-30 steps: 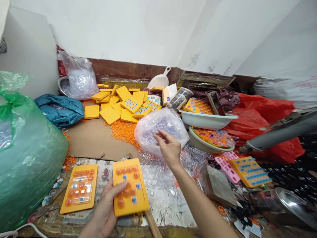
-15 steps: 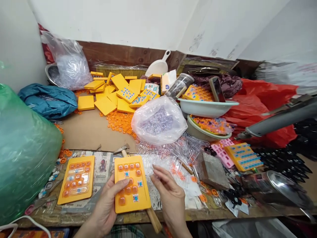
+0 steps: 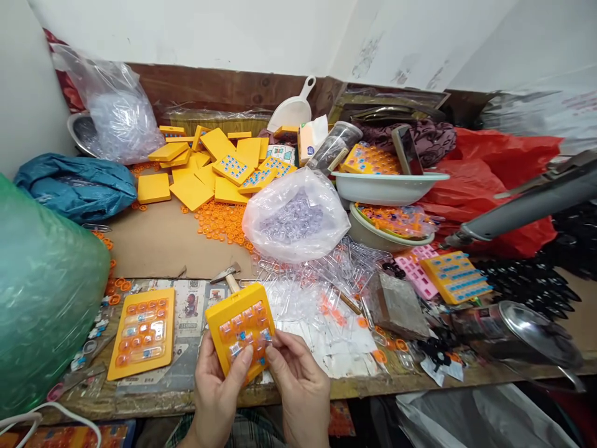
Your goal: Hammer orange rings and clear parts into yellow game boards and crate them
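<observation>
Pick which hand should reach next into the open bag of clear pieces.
Right hand, probably: it is nearer the bag, while the left hand supports the yellow board from its left side, thumb across the front.

The left hand (image 3: pixel 217 389) and right hand (image 3: pixel 301 389) are bare, wrists (image 3: pixel 305 432) too; at six o'clock, dark green checked cloth (image 3: pixel 254 430) with pale lines shows.

Right hand (image 3: pixel 303 382) now at the yellow board (image 3: pixel 240 328)
A second ago it was over the bag (image 3: pixel 296 214) of clear pieces; the board in the left hand (image 3: pixel 219 386) has tilted.
</observation>
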The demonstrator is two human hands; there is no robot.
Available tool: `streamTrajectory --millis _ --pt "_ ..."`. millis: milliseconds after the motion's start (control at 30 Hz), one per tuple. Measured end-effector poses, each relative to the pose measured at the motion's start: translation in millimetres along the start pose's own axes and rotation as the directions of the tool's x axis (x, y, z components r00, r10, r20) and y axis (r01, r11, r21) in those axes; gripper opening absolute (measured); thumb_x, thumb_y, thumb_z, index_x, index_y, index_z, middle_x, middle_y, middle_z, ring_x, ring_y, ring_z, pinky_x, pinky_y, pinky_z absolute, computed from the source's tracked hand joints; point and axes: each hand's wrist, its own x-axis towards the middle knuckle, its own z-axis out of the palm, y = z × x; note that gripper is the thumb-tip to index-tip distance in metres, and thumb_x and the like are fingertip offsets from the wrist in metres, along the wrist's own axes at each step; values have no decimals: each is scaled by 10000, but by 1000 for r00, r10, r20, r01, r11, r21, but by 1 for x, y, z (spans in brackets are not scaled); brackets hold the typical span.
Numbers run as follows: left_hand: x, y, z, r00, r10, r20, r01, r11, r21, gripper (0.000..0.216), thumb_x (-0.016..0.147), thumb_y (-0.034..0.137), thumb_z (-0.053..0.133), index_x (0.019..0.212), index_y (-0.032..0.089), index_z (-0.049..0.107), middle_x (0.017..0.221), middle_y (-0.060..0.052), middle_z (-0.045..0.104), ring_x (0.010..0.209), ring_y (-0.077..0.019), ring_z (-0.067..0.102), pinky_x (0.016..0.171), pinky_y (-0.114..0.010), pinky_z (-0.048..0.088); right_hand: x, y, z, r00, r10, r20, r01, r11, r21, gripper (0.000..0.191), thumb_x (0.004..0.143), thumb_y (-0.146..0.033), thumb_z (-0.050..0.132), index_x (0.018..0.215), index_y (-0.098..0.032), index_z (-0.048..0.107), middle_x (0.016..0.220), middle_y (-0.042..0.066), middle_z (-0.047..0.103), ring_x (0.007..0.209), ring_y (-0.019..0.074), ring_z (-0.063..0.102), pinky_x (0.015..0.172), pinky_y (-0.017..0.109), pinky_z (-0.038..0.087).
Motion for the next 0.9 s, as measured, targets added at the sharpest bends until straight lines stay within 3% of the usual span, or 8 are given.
streamTrajectory --millis 200,300,400,533,600,667,767,900 --pt "-4 -6 -8 995 77 -56 -76 997 16 531 616 361 812 1027 189 524 880 -53 724 847 -221 693 775 -280 556 0 -3 -2 995 -79 54 85 988 -127 132 729 -271 733 845 -210 725 842 47 638 760 174 622 678 289 544" --pt "-5 -4 -9 993 114 -33 -113 993 15 478 652 368 786 1012 175 537 865 -53 725 804 -201 697 745 -264 558 6 -9 -5 990 -127 61 138 965 -223 116 702 -241 752 805 -220 703 957 54 613 883 186 608 735 275 520" --pt "-7 -4 -10 988 144 -46 -141 988 62 459 636 357 796 984 166 565 856 -52 727 764 -193 698 704 -247 566 10 -15 -6 987 43 152 -23 991 -130 304 716 -245 742 998 -251 630 1128 66 613 1047 217 595 869 327 494" --pt "-11 -7 -17 977 187 -107 -174 977 122 442 618 336 811 962 169 589 862 -42 733 753 -180 699 700 -224 572 7 -13 -2 911 229 343 -237 971 -18 470 744 -238 709 1174 -256 521 1060 55 670 975 211 653 847 337 519" --pt "-9 -6 -23 973 190 -127 -175 977 126 452 616 318 816 977 168 587 867 -41 734 760 -177 699 703 -216 571 8 -8 1 916 155 371 -138 988 -72 460 775 -229 678 1203 -242 508 1069 65 676 975 208 661 832 324 531" --pt "-4 -1 -28 979 163 -123 -152 984 96 512 619 304 817 1046 166 569 890 -53 734 778 -189 701 708 -228 575 17 -5 3 895 -20 446 159 948 -276 424 844 -236 607 1251 -222 489 1041 72 695 923 189 682 781 300 550" --pt "7 14 -34 996 41 -84 -44 999 -32 648 642 309 804 1199 185 499 1003 -79 721 877 -230 699 743 -282 585 52 -7 3 783 -237 574 581 607 -542 331 889 -219 548 1219 -213 560 1027 71 706 896 184 676 777 319 544" --pt "19 32 -37 986 -165 -16 161 976 -143 717 645 288 804 1269 194 463 1101 -108 691 961 -278 682 779 -355 589 109 -12 2 737 -296 608 675 368 -639 358 811 -18 516 1041 -220 701 1162 115 658 1148 296 532 972 505 374"
